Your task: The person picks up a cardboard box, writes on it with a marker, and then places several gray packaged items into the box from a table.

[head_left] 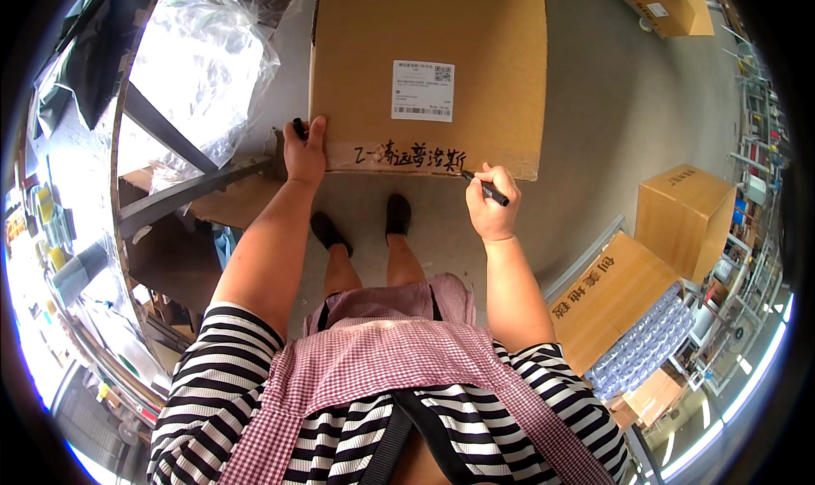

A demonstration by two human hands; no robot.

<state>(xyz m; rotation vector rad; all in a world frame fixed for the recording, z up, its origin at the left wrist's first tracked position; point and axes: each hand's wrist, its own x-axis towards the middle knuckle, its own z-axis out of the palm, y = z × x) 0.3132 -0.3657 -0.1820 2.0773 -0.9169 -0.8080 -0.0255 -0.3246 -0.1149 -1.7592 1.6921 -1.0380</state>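
Observation:
A large brown cardboard box (356,35) fills the upper middle, with a white printed label (422,90) on its top face. Along its near edge runs a strip of clear tape (505,158) with black handwriting on it. My right hand (492,203) grips a black marker pen (495,195), its tip at the right end of the writing. At the box's left near corner, my left hand (306,150) is closed around a small black marker cap (300,129), with the thumb against the carton's side.
Crumpled clear plastic film (212,69) lies on a metal-framed table (170,201) at left. To the right stand a carton (683,218), a longer printed carton (615,294) and bubble wrap (641,341). Another box (679,5) sits at the far right on the grey floor (594,103).

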